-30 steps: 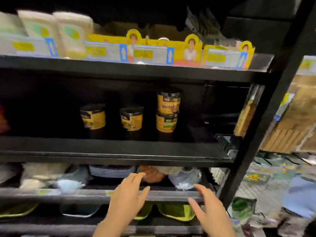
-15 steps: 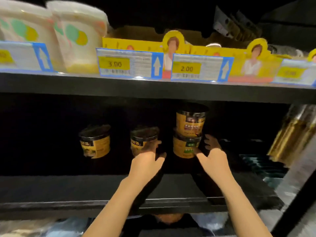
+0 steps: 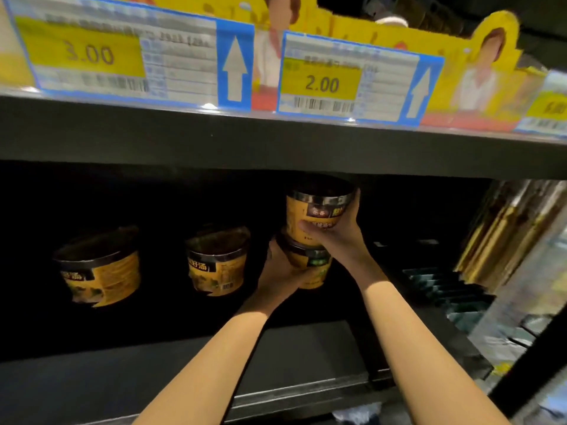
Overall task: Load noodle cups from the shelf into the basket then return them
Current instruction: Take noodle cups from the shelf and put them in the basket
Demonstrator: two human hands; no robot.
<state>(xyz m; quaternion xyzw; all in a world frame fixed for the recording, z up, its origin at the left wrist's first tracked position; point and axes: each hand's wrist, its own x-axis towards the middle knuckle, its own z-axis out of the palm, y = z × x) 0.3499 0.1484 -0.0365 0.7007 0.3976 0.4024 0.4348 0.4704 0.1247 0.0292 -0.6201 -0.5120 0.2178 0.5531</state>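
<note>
Several yellow noodle cups with dark lids stand deep on a dark shelf (image 3: 291, 357). Two are stacked at centre. My right hand (image 3: 337, 237) wraps the top cup (image 3: 313, 210), thumb across its front and fingers round its right side. My left hand (image 3: 279, 271) cups the lower cup (image 3: 316, 265) from the left and underneath. Two single cups stand further left: a middle cup (image 3: 217, 262) and a left cup (image 3: 98, 268). No basket is in view.
The shelf above (image 3: 276, 142) hangs low over the stacked cups and carries price tags reading 3.00 (image 3: 89, 53) and 2.00 (image 3: 322, 84) in front of yellow display boxes. Gold packets (image 3: 506, 234) hang at the right beside a black upright.
Both hands have reached deeper into the shelf. The right hand has closed on the top cup and the left hand moved from the middle cup to the lower stacked cup. The camera moved closer.
</note>
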